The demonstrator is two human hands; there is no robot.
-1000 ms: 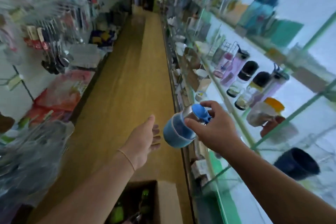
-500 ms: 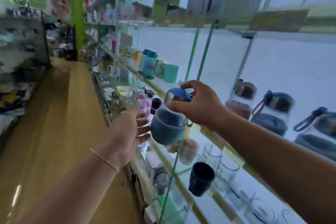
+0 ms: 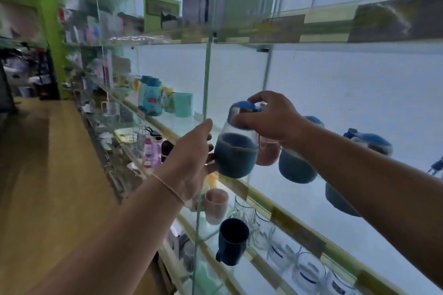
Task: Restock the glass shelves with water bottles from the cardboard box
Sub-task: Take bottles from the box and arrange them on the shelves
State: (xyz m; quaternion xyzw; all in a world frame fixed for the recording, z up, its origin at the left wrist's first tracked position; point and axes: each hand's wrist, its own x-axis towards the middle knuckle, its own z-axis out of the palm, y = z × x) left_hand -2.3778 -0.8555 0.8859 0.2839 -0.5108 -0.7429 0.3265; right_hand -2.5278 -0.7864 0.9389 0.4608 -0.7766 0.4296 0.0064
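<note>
A round glass water bottle (image 3: 236, 154) with a dark blue sleeve and blue cap hangs at the front edge of the middle glass shelf (image 3: 282, 208). My right hand (image 3: 266, 117) grips it from above around the cap and neck. My left hand (image 3: 191, 158) touches the sleeve's left side with its fingers. Behind it on the same shelf stand a pink-sleeved bottle (image 3: 267, 153) and similar blue-sleeved bottles (image 3: 296, 167), (image 3: 369, 141), partly hidden by my right arm. The cardboard box is out of view.
A vertical glass divider (image 3: 206, 108) stands just left of the held bottle. The shelf below holds a pink cup (image 3: 215, 205), a dark blue mug (image 3: 232, 242) and several clear glasses (image 3: 309, 268). Teal bottles (image 3: 152, 98) stand further left. The wooden aisle floor (image 3: 43, 175) runs along the left.
The view swung up from the floor and box to the shelves. My right hand carried the bottle up to the middle shelf's edge, and my left hand came up against its sleeve.
</note>
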